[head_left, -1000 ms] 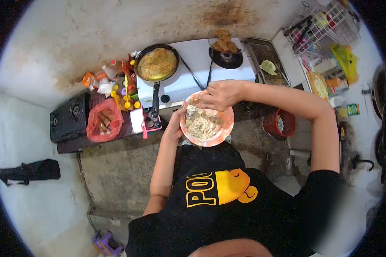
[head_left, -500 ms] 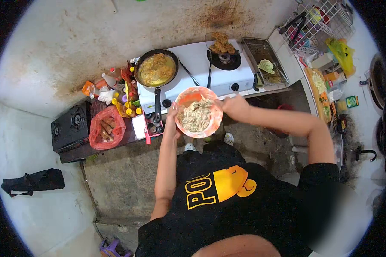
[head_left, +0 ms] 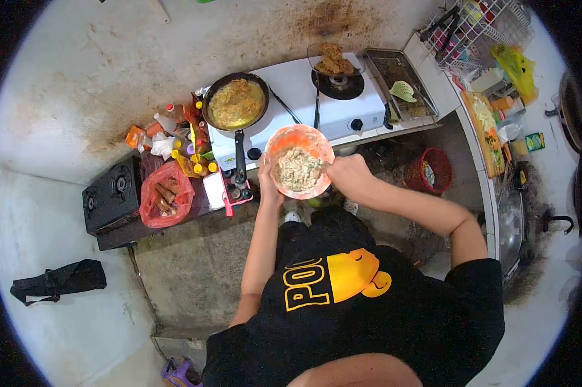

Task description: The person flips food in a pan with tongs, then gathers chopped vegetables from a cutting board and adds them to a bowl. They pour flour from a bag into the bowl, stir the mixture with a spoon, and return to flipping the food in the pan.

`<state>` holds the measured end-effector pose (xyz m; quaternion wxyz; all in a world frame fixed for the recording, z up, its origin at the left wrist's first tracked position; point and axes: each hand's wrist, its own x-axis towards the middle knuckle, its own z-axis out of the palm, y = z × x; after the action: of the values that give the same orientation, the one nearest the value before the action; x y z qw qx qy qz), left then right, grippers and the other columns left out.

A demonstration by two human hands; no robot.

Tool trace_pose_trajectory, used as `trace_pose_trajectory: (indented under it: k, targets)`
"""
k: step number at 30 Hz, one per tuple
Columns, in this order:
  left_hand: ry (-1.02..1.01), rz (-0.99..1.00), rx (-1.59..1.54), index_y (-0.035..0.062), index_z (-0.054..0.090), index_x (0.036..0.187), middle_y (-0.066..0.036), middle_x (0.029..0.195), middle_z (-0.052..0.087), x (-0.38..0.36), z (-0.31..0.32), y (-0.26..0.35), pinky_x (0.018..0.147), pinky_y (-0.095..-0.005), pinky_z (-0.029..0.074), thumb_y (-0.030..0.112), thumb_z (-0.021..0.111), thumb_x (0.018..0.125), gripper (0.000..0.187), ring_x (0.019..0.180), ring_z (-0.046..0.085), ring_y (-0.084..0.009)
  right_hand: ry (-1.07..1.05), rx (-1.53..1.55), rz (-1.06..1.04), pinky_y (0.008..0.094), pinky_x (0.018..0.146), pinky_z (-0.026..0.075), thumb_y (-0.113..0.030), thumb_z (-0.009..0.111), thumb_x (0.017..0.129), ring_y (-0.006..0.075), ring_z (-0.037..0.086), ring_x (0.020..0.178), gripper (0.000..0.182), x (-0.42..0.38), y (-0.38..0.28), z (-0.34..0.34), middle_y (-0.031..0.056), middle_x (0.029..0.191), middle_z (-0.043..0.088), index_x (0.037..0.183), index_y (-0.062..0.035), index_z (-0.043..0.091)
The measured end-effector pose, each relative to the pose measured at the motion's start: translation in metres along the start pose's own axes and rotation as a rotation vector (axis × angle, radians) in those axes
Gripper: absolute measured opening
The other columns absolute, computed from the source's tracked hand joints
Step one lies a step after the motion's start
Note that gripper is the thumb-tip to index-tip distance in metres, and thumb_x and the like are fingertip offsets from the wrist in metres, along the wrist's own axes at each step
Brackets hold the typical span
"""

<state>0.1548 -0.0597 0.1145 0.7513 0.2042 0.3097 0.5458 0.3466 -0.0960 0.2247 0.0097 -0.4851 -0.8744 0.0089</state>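
Observation:
My left hand [head_left: 269, 182] grips the left side of an orange-and-white bowl [head_left: 296, 133], holding it in front of my body. Inside lies a pale, lumpy batter mixture [head_left: 299, 169]. At the bowl's right rim is my right hand [head_left: 349, 175], its fingers closed; whatever they hold is too hidden to name. Beyond the bowl, a frying pan [head_left: 238, 106] with golden food in oil sits on the left burner of a white stove [head_left: 284, 87]. A glass plate of browned fried pieces [head_left: 333, 61] rests over the right burner.
Right of the stove, a metal tray [head_left: 426, 106] holds a pale green slotted turner [head_left: 404, 91]. A cutting board [head_left: 495, 164] bears chopped vegetables. On the left are bottles [head_left: 168, 122], a red plastic bag [head_left: 168, 213] and a black stove [head_left: 110, 200]. A red basket [head_left: 426, 171] stands below the counter.
The bowl has shifted slightly up and tilted. My right hand has moved lower along its right rim, and the mixture has changed shape. The camera view has shifted slightly.

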Motion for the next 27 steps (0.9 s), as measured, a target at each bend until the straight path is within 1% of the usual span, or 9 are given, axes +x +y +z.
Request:
trace_pose_trajectory:
  k: [4, 5, 9, 14, 15, 18, 23, 24, 27]
  targets:
    - [0.096, 0.053, 0.016, 0.0018, 0.041, 0.121, -0.015, 0.111, 0.055, -0.002, 0.017, 0.01, 0.084, -0.0363, 0.051, 0.022, 0.04, 0.092, 0.036, 0.1, 0.059, -0.025, -0.012, -0.233, -0.227, 0.0327, 0.045, 0.047, -0.008, 0.058, 0.07, 0.0216, 0.063, 0.058, 0.016, 0.006, 0.008, -0.026, 0.0103, 0.063, 0.061, 0.084, -0.0022, 0.062]
    - [0.098, 0.054, 0.009, 0.0018, 0.041, 0.121, -0.015, 0.111, 0.055, 0.0, 0.016, 0.01, 0.084, -0.0363, 0.051, 0.022, 0.04, 0.092, 0.036, 0.1, 0.059, -0.025, 0.03, -0.33, -0.339, 0.0288, 0.038, 0.041, -0.012, 0.056, 0.072, 0.0164, 0.059, 0.051, 0.036, 0.01, 0.02, -0.019, 0.0056, 0.06, 0.056, 0.106, -0.0017, 0.057]
    - [0.044, 0.092, 0.11, 0.0008, 0.045, 0.122, -0.012, 0.114, 0.055, -0.002, 0.018, 0.016, 0.084, -0.0334, 0.049, 0.019, 0.046, 0.09, 0.037, 0.1, 0.058, -0.0211, 0.022, -0.385, -0.521, 0.0308, 0.04, 0.043, -0.012, 0.056, 0.071, 0.0189, 0.06, 0.051, 0.021, 0.03, 0.045, -0.019, 0.0056, 0.059, 0.057, 0.091, -0.0045, 0.06]
    - [0.04, 0.139, 0.082, 0.0004, 0.047, 0.123, -0.012, 0.117, 0.054, -0.009, 0.014, 0.021, 0.088, -0.0316, 0.045, 0.015, 0.047, 0.088, 0.038, 0.104, 0.056, -0.0195, 0.086, -0.384, -0.381, 0.0327, 0.041, 0.043, -0.012, 0.055, 0.074, 0.0199, 0.06, 0.054, 0.025, 0.044, 0.059, -0.001, 0.0057, 0.057, 0.055, 0.097, -0.0091, 0.062]
    - [0.061, 0.166, 0.098, 0.0007, 0.048, 0.122, -0.011, 0.117, 0.054, -0.01, 0.014, 0.021, 0.091, -0.0314, 0.043, 0.014, 0.045, 0.088, 0.037, 0.107, 0.054, -0.0189, -0.048, -0.306, -0.306, 0.0365, 0.045, 0.046, -0.012, 0.055, 0.075, 0.0242, 0.062, 0.058, 0.038, 0.041, 0.052, -0.003, 0.0086, 0.062, 0.058, 0.113, -0.009, 0.057]
    - [0.152, 0.262, 0.091, 0.0009, 0.048, 0.123, -0.008, 0.115, 0.054, -0.007, 0.004, 0.02, 0.089, -0.0306, 0.043, 0.014, 0.046, 0.089, 0.036, 0.103, 0.054, -0.0172, -0.17, -0.132, -0.099, 0.0411, 0.051, 0.048, -0.011, 0.054, 0.075, 0.0285, 0.063, 0.063, 0.039, 0.025, 0.033, 0.012, 0.0113, 0.067, 0.061, 0.114, -0.0093, 0.056]
    - [0.171, 0.377, 0.035, -0.0019, 0.053, 0.116, -0.007, 0.103, 0.058, -0.003, 0.002, 0.016, 0.085, -0.0291, 0.043, 0.015, 0.047, 0.091, 0.031, 0.098, 0.055, -0.0155, -0.265, 0.553, 0.453, 0.0471, 0.068, 0.047, -0.011, 0.053, 0.08, 0.0407, 0.059, 0.077, 0.018, 0.004, -0.005, 0.054, 0.0263, 0.076, 0.06, 0.084, 0.0048, 0.06]
    - [0.166, 0.373, 0.042, -0.0019, 0.053, 0.116, -0.007, 0.103, 0.058, -0.003, 0.003, 0.015, 0.085, -0.0291, 0.043, 0.015, 0.047, 0.091, 0.031, 0.098, 0.055, -0.0155, -0.241, 0.654, 0.435, 0.046, 0.071, 0.046, -0.01, 0.056, 0.079, 0.0402, 0.06, 0.079, 0.019, 0.002, -0.007, 0.061, 0.0268, 0.076, 0.06, 0.078, 0.009, 0.057]
    - [0.155, 0.331, 0.003, -0.0025, 0.051, 0.118, -0.009, 0.105, 0.058, -0.001, 0.003, 0.006, 0.087, -0.0311, 0.044, 0.014, 0.046, 0.089, 0.034, 0.102, 0.055, -0.0187, -0.265, 0.768, 0.417, 0.0362, 0.049, 0.044, -0.01, 0.059, 0.082, 0.022, 0.057, 0.049, 0.028, 0.002, -0.013, 0.064, 0.0168, 0.056, 0.054, 0.107, 0.0014, 0.061]
